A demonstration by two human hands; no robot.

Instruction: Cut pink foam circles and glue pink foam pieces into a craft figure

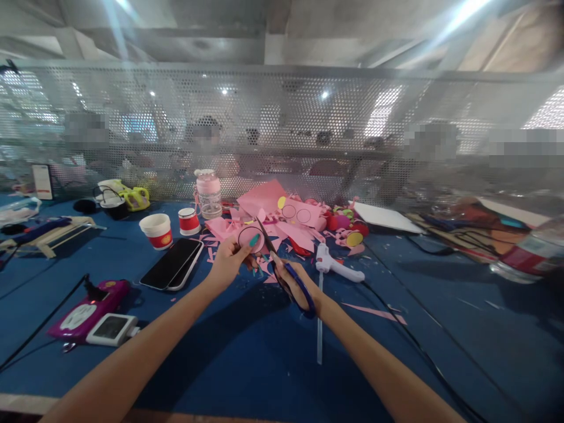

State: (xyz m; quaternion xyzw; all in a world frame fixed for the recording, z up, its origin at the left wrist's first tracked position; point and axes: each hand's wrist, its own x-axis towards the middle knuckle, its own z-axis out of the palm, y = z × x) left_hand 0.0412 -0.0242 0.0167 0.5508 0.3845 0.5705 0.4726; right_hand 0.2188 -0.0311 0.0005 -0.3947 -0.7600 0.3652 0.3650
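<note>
We hold a small pink paper piece with a black drawn circle [250, 239] just above the blue worktop [247, 358], near its middle. Our left hand [229, 261] pinches it, fingers closed on its lower edge. Our right hand [294, 283] grips blue-handled scissors [286, 276], fingers wrapped through the loops, the blades reaching up along the paper's right edge. Behind lies a heap of pink paper offcuts [299, 226]. A white glue gun [337, 267] lies just right of the scissors. A dark smartphone [174, 264] and a red-and-white paper cup [156, 230] sit to the left.
</note>
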